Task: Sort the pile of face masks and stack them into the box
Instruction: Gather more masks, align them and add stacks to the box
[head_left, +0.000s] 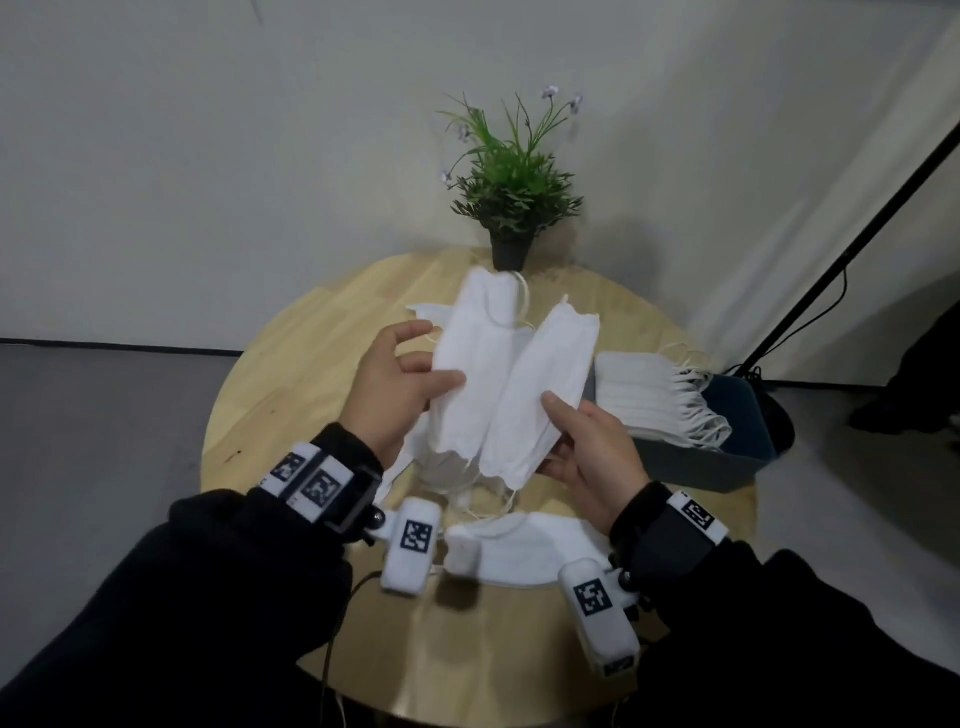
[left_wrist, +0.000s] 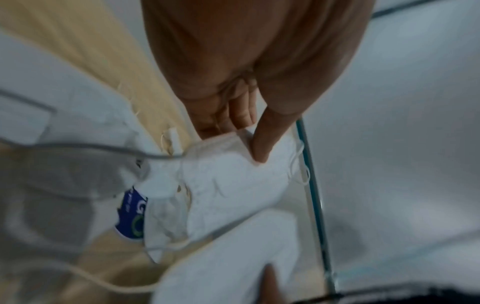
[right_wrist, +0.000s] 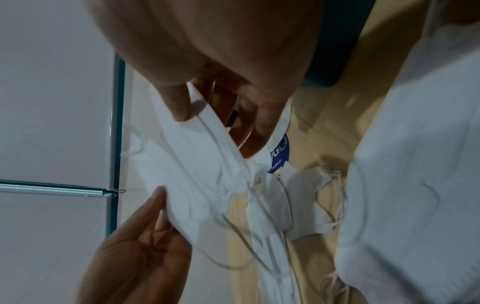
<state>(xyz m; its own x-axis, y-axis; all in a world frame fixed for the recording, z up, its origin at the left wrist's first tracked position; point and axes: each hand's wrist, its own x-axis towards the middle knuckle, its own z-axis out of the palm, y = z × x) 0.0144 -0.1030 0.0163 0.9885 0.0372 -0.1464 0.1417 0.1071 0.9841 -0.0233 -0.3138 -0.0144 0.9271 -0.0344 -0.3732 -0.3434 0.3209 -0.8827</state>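
White folded fabric face masks (head_left: 480, 374) are held mid-frame above the round wooden bench (head_left: 291, 364): left hand (head_left: 402, 384) pinches one, right hand (head_left: 592, 447) pinches another; stacked masks (head_left: 644, 397) fill the dark blue box (head_left: 727, 462) at right.

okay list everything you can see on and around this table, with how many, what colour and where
held masks: two, white, side by side above the table, one per hand
loose masks: several, white, on the table under and near the hands
stacked masks: one pile, white, in the box
box: one, dark blue-grey, table's right edge
table: one, round, light wood
potted plant: one, green, black pot, far edge
stand: one, black, right
left hand: pinches left mask
right hand: pinches right mask
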